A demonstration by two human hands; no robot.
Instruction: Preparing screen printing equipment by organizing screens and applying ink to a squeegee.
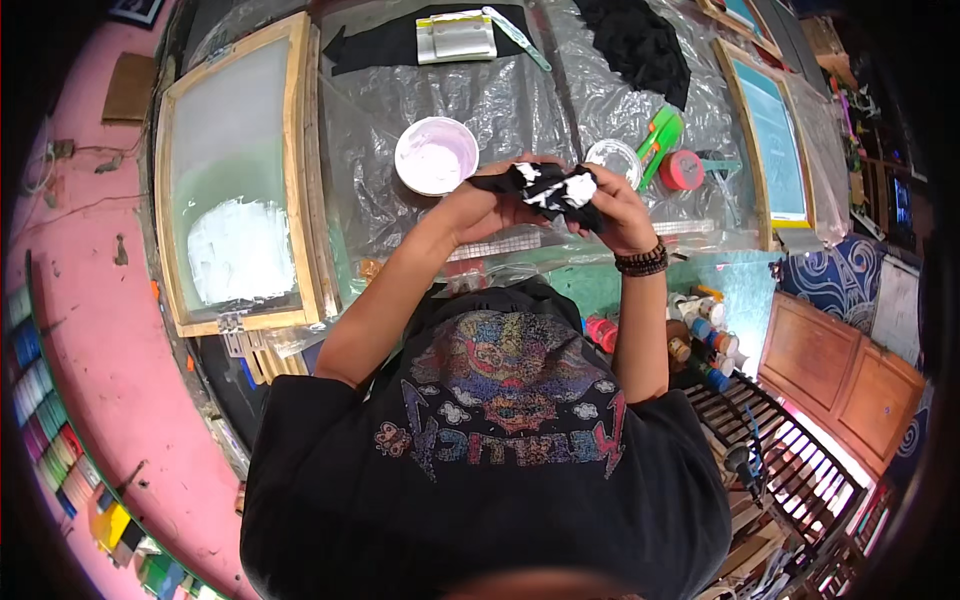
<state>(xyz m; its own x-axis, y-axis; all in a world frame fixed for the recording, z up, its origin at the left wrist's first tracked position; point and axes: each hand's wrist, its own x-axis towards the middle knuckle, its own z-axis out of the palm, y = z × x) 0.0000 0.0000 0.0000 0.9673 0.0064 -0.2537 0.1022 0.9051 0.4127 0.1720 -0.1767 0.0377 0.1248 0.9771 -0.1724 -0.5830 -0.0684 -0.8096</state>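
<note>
Over a plastic-covered table [365,115], we see a white-smeared black cloth [548,192] between the left hand [495,208] and right hand [624,212], both grasping it. Its long axis runs left to right, dipping slightly rightward; a white tub [428,189] stands near the left hand.

The left forearm [392,285] slants from the near left toward the far right, ending in the left hand [488,212], curled inward. The right forearm [640,320] runs almost straight toward the far side; close by, the right hand [624,215] angles left, closed in a grip, thumb [609,204] uppermost.
</note>
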